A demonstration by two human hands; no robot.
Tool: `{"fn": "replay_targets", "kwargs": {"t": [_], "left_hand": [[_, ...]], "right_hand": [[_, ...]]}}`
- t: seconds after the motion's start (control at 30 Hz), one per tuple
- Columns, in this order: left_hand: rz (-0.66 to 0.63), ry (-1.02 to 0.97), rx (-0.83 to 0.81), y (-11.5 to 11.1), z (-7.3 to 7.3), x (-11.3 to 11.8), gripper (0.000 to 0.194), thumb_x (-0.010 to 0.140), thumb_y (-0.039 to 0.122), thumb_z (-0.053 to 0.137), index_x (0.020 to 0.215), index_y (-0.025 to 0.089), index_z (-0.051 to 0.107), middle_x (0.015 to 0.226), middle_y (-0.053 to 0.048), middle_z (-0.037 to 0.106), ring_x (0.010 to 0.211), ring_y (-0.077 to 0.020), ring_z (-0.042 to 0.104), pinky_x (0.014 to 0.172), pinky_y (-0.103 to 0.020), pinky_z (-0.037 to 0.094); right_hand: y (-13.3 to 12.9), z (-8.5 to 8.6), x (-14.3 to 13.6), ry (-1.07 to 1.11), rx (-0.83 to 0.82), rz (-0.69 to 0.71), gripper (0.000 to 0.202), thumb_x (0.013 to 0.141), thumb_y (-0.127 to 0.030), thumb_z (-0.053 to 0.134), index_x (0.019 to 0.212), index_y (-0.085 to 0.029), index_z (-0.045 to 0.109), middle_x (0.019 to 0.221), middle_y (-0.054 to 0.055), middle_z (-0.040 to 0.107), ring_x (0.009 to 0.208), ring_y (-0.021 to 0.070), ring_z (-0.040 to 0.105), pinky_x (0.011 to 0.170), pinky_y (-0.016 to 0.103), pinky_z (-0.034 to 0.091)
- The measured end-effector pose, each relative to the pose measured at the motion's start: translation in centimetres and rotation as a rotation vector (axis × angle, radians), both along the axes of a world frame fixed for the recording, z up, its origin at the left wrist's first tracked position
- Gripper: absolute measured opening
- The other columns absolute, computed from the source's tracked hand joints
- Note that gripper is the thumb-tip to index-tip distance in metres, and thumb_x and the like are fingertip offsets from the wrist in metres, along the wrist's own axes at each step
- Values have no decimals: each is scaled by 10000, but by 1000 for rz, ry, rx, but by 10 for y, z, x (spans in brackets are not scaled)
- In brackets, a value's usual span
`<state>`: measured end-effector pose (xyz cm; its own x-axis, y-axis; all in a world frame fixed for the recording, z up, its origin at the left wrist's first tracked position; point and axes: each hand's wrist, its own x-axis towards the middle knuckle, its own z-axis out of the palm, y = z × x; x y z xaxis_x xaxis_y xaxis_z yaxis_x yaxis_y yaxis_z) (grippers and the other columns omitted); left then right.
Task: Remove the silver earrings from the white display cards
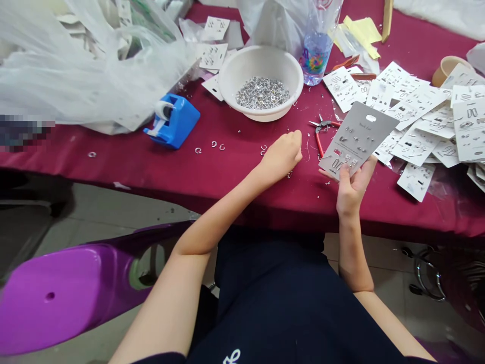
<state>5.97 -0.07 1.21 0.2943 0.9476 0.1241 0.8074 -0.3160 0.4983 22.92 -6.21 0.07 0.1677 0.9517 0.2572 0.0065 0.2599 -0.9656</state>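
Note:
My right hand [351, 194] holds a grey earring card [358, 132] by its lower edge, thumb across the front. Rows of small earrings are fixed to the card, which tilts up off the table. Closed and resting on the cloth, my left hand [283, 154] has its fingers curled under; whatever they hold, if anything, is hidden. A few small silver rings [263, 149] lie right beside it. Between the two hands, a bit farther back, are pliers [321, 132] with red handles. Beyond my left hand stands a white bowl [261, 114] holding many small silver pieces.
Many earring cards [419, 144] are heaped at the right. A blue tape dispenser [176, 124] and white plastic bags [94, 76] occupy the left. Behind the bowl's right side stands a water bottle [315, 58]. A purple stool [56, 298] is below the table edge.

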Motion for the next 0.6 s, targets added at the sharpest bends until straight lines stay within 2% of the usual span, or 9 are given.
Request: {"fn": "replay_targets", "kwargs": {"t": [0.13, 0.23, 0.3, 0.4, 0.6], "left_hand": [[39, -270, -81, -15, 11, -10, 109, 862, 73, 509, 831, 176, 490, 797, -26, 579, 731, -159, 546, 762, -338, 483], [51, -523, -223, -25, 11, -19, 43, 863, 131, 545, 891, 163, 548, 828, -16, 623, 721, -123, 575, 718, -279, 479], [37, -629, -293, -31, 10, -23, 86, 866, 191, 563, 933, 151, 600, 870, -25, 653, 736, -114, 592, 706, -258, 481], [-5, -704, -313, -39, 11, -25, 143, 860, 259, 588, 926, 146, 645, 878, -31, 669, 742, -110, 590, 713, -253, 483], [-40, -788, -288, -57, 13, -16, 166, 849, 281, 617, 939, 153, 671, 917, -44, 692, 808, -126, 625, 762, -253, 515]], "right_hand": [[-2, 2, -2, 31, -28, -1, 355, 921, -352, 560, 1219, -353, 367, 1317, 53, 510, 1129, 230, 634, 817, 481, 656], [-2, 1, -4, 30, -45, -3, 360, 917, -354, 565, 1215, -333, 364, 1307, 66, 527, 1135, 235, 638, 824, 488, 660], [-3, -1, -4, 21, -44, 6, 359, 920, -354, 559, 1221, -332, 365, 1296, 66, 542, 1127, 233, 643, 805, 477, 668], [-3, -4, -4, 1, -31, 25, 364, 924, -332, 551, 1241, -340, 372, 1313, 59, 545, 1146, 234, 641, 789, 457, 673], [-3, -4, -2, -12, -37, 51, 443, 914, -301, 541, 1309, -358, 349, 1405, 58, 504, 1165, 238, 635, 804, 456, 666]]}}
